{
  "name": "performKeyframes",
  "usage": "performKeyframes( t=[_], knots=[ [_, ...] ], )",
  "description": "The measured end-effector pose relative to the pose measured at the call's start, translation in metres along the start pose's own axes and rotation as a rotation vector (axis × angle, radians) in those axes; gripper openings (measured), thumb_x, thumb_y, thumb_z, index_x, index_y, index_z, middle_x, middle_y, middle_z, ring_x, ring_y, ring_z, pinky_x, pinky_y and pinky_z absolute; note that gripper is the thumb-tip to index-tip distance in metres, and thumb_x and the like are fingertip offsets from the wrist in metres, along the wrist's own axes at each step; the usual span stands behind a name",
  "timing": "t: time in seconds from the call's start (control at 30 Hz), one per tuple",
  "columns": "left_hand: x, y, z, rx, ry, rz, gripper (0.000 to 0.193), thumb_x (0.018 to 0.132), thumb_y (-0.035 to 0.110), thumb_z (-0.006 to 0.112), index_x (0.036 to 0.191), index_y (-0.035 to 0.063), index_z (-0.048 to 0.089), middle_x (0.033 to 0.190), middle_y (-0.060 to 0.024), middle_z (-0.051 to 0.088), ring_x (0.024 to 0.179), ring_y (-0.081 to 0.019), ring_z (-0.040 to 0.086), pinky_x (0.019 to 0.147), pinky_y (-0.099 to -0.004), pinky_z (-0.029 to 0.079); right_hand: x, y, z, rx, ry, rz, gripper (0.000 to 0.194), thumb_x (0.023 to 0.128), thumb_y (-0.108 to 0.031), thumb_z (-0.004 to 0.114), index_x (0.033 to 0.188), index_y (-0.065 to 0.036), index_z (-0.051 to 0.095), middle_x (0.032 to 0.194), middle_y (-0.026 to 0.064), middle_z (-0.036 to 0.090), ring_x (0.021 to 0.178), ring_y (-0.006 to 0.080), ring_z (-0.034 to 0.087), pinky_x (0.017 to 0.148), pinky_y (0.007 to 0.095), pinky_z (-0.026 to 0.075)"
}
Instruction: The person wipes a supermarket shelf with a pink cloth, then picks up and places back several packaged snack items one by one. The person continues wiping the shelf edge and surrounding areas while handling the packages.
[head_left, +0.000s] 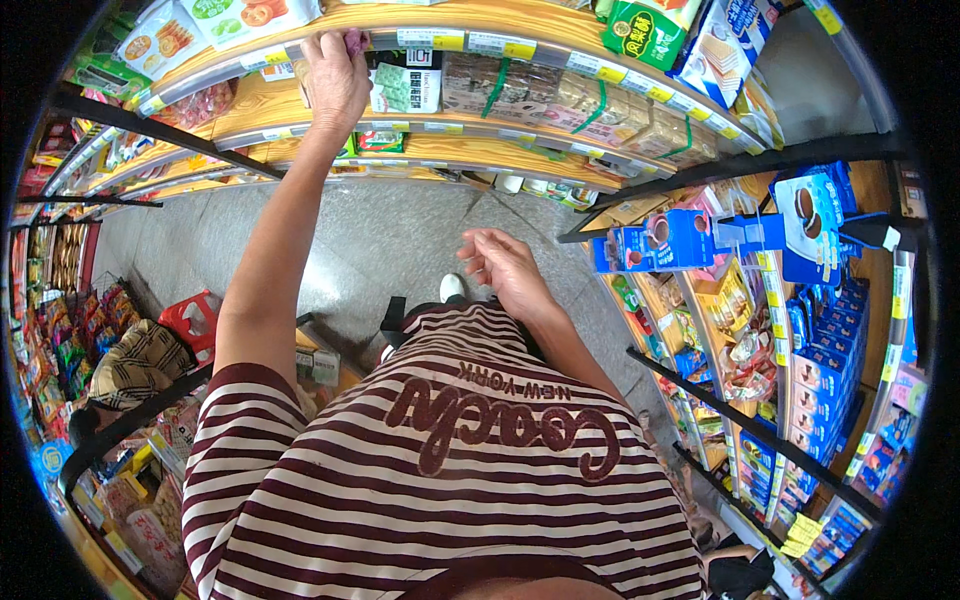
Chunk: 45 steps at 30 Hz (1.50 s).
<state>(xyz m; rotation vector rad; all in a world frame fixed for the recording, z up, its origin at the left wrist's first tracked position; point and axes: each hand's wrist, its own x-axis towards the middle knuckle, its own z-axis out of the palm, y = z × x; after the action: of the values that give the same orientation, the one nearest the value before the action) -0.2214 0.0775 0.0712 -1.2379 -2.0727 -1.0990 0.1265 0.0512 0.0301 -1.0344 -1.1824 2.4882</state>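
My left hand (337, 79) reaches to the shelf's front edge, its fingers closed around a crumpled purple cloth (356, 43) against the price-label strip (427, 39). Just right of that hand, a pale green and black snack packet (405, 88) stands on the shelf below the strip. Farther right are clear packs of dark blocks (491, 86) bound with green bands. My right hand (504, 264) hangs in front of my striped shirt, over the grey floor, with its fingers loosely curled and holding nothing visible.
Shelves of boxed snacks with a projecting blue display box (679, 238) stand on the right. Dark metal rails cross both sides. At left are a red plastic stool or basket (191, 322), packet racks, and a person in a checked garment (139, 364). Another person is at lower right.
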Motion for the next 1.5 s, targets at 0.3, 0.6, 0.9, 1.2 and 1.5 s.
performKeyframes(
  t=[0.3,0.6,0.9,1.2,1.5],
  knots=[
    [-0.011,0.111,0.048,-0.243,-0.076,0.25,0.023,0.09,0.012,0.065,0.111,0.0092,0.056,0.114,-0.0137,0.055,0.097,-0.0375,0.06,0.072,-0.045,0.054,-0.007,0.003,-0.006,-0.019,0.063,-0.024,0.031,0.102,-0.029,0.056,0.119,-0.004,0.061,0.099,0.0065,0.068,0.076,0.0093,0.059,0.062,0.0231,0.045],
    [-0.006,0.115,0.055,-0.254,-0.136,0.436,0.015,0.08,0.002,0.063,0.092,0.0108,0.061,0.106,-0.0084,0.056,0.096,-0.0316,0.06,0.079,-0.0404,0.053,-0.007,-0.002,0.0,-0.06,0.07,-0.013,0.032,0.102,-0.031,0.056,0.12,-0.004,0.061,0.099,0.0059,0.068,0.079,0.0096,0.06,0.066,0.024,0.045],
    [-0.017,0.056,0.016,-0.276,-0.141,0.21,0.025,0.088,0.002,0.064,0.113,0.0063,0.061,0.11,-0.0144,0.061,0.102,-0.0344,0.058,0.09,-0.0445,0.047,0.004,0.008,0.0,-0.115,0.032,-0.044,0.032,0.1,-0.036,0.058,0.11,-0.006,0.063,0.096,0.0044,0.068,0.076,0.0106,0.061,0.063,0.0251,0.046],
    [0.07,0.116,0.053,-0.346,-0.257,0.474,0.024,0.094,0.018,0.064,0.115,0.0061,0.064,0.115,-0.0188,0.059,0.101,-0.0383,0.06,0.088,-0.0439,0.049,0.002,0.013,-0.007,-0.1,0.111,-0.068,0.034,0.099,-0.037,0.058,0.104,-0.003,0.063,0.092,0.0059,0.067,0.076,0.0132,0.062,0.06,0.0277,0.046],
    [0.098,0.106,0.115,-0.236,-0.588,0.838,0.027,0.1,0.021,0.054,0.114,0.0013,0.068,0.116,-0.0178,0.062,0.103,-0.037,0.062,0.09,-0.0425,0.048,-0.01,0.014,-0.029,-0.008,0.243,-0.116,0.03,0.097,-0.034,0.059,0.102,-0.005,0.066,0.091,0.0051,0.069,0.074,0.0112,0.062,0.057,0.0251,0.047]
  ],
)
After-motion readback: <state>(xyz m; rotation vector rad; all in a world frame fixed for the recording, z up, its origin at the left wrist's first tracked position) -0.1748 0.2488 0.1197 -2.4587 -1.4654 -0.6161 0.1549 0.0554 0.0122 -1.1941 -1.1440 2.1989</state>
